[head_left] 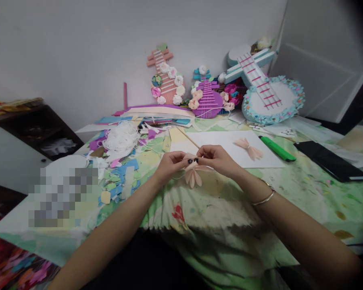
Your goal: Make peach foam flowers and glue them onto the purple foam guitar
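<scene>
Both hands meet over the front middle of the table. My left hand (pixel 173 166) pinches the gathered middle of a pale pink paper flower (pixel 193 178). From the other side my right hand (pixel 215 159) pinches the same spot, thumb tips almost touching. Folded petals fan out below the fingers. A thin white string (pixel 178 177) trails to the left from under my left hand. Beyond the hands lies a white sheet (pixel 260 160), and on it rests a second pale pink paper piece (pixel 248 148), tied at its middle.
A green box cutter (pixel 277 148) and a black phone (pixel 329 161) lie to the right. A tangle of white string (pixel 121 139) and paper scraps (pixel 117 181) cover the left. Decorated paper instruments (pixel 207 100) lean on the wall. A thin wooden stick (pixel 187 137) lies behind my hands.
</scene>
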Demonstrator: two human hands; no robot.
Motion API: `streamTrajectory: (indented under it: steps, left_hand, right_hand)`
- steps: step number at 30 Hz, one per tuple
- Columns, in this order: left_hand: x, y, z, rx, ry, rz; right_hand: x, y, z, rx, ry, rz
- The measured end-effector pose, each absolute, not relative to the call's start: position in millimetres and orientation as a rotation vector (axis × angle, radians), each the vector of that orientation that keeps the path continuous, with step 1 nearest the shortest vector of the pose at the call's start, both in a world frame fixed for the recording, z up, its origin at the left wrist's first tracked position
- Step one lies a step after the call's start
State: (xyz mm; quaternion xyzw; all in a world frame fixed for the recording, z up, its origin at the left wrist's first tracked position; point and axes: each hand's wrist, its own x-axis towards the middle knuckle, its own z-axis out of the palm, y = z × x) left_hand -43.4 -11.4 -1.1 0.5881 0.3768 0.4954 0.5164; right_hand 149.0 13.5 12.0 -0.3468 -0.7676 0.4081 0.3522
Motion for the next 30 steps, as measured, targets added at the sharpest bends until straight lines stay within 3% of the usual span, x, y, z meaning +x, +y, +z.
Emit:
streamTrajectory:
  steps: [20,30]
  left_hand:
    - [-42.6,-8.9,-2.5,1.380,1.029,1.415]
    - [-42.8,-7.5,-4.0,1.369,1.042,1.500]
  right_hand:
    - [149.5,17.5,7.1,-1.053,-1.972,0.958]
    - [148.0,14.3,9.6,-1.092,-2.001,1.160]
